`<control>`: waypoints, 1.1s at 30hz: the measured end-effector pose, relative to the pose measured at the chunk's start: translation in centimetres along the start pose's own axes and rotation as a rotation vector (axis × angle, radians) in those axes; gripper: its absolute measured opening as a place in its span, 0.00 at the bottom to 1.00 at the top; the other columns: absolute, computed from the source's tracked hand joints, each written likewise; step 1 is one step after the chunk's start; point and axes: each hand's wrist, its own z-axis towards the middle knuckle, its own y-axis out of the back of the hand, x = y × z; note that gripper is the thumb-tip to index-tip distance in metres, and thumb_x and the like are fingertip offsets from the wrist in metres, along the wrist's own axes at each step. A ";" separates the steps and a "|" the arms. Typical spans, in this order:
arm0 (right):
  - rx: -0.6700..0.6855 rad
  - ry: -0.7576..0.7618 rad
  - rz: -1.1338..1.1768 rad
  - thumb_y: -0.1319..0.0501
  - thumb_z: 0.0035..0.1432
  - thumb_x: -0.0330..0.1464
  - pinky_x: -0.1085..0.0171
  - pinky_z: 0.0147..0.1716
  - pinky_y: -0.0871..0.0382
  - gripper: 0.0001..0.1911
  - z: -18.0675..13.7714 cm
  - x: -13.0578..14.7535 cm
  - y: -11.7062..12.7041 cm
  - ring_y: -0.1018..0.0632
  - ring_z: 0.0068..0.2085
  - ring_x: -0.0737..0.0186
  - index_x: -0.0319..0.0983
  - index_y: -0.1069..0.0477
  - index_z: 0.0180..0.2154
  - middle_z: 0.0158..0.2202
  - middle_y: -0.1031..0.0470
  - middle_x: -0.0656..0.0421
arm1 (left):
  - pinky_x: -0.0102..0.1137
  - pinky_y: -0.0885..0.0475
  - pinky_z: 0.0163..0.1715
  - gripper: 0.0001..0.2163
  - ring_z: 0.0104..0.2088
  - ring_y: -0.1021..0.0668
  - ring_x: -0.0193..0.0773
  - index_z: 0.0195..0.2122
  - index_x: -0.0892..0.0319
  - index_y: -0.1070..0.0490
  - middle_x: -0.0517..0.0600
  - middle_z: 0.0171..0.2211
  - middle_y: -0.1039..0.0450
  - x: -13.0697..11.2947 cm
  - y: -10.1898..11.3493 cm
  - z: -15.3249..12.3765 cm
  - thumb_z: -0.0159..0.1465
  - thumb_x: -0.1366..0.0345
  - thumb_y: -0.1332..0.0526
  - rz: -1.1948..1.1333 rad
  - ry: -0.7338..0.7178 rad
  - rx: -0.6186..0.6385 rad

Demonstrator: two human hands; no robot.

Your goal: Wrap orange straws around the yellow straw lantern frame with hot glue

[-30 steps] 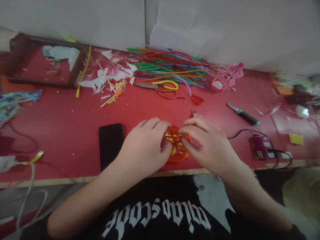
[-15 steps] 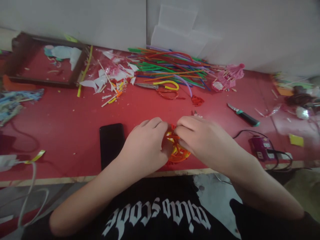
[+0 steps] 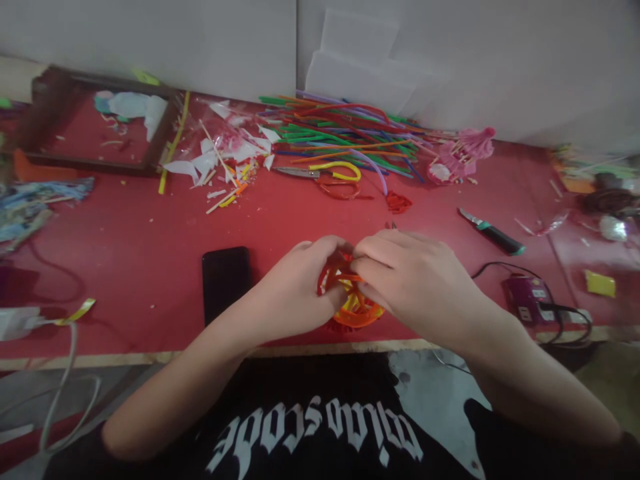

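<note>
A small round openwork craft piece (image 3: 357, 317) in orange, yellow and red sits between my hands near the table's front edge. My left hand (image 3: 313, 283) curves around its left side, thumb towards the middle and fingers over the far rim. Bent over its upper right is my right hand (image 3: 413, 270), its fingers pinched together at the piece's top. An orange strip (image 3: 345, 277) runs across the piece between both hands. My right fingertips are partly hidden. The metal tip of some tool (image 3: 391, 226) shows just beyond my right hand.
Coloured pipe cleaners (image 3: 345, 137) are heaped at the back, with yellow-and-red-handled scissors (image 3: 320, 175) before them. A black phone (image 3: 226, 283) lies left, a utility knife (image 3: 493, 235) right, beside a purple power box (image 3: 527, 297) with cables. Paper scraps (image 3: 200, 163) and a brown frame (image 3: 90, 163) stand back left.
My left hand has opened slightly around the craft piece, its fingers lifting away so more of the red left rim shows. My right hand keeps its pinch. The view has shifted slightly.
</note>
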 end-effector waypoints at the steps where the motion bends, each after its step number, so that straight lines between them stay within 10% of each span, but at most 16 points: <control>1: -0.017 0.011 -0.002 0.37 0.59 0.24 0.61 0.29 0.44 0.09 0.0 0.0 -0.1 0.31 0.31 0.60 0.38 0.28 0.27 0.29 0.27 0.58 | 0.36 0.27 0.49 0.15 0.48 0.22 0.41 0.49 0.60 0.32 0.50 0.46 0.24 0.0 0.0 0.0 0.60 0.72 0.42 -0.013 0.000 0.005; 14: -0.005 -0.008 0.061 0.43 0.58 0.21 0.62 0.27 0.38 0.07 -0.8 0.0 -1.4 0.30 0.30 0.61 0.36 0.30 0.31 0.31 0.29 0.55 | 0.40 0.26 0.53 0.18 0.51 0.22 0.43 0.52 0.59 0.32 0.52 0.50 0.24 0.2 -0.1 -0.3 0.60 0.73 0.44 -0.040 0.034 0.019; 21: -0.252 -0.210 0.298 0.44 0.57 0.23 0.64 0.31 0.32 0.07 -1.2 -0.4 -2.0 0.26 0.31 0.64 0.40 0.34 0.31 0.31 0.25 0.57 | 0.42 0.26 0.53 0.17 0.50 0.22 0.44 0.52 0.58 0.32 0.52 0.49 0.24 0.1 -0.2 -0.8 0.61 0.71 0.43 -0.044 0.074 0.009; 27: -0.310 -0.537 0.751 0.41 0.56 0.24 0.65 0.35 0.27 0.16 -1.7 -0.8 -3.5 0.20 0.34 0.66 0.41 0.29 0.47 0.36 0.21 0.61 | 0.41 0.26 0.51 0.15 0.49 0.22 0.44 0.50 0.59 0.32 0.52 0.47 0.24 -0.3 -0.2 -1.0 0.61 0.70 0.43 0.035 0.056 -0.007; 33: -0.224 -0.657 1.204 0.34 0.58 0.34 0.65 0.32 0.23 0.07 -1.9 -2.3 -4.1 0.19 0.32 0.64 0.40 0.25 0.39 0.35 0.18 0.57 | 0.39 0.26 0.48 0.17 0.47 0.22 0.43 0.52 0.57 0.33 0.51 0.47 0.24 -0.1 -0.3 -1.1 0.61 0.70 0.42 0.043 0.067 -0.018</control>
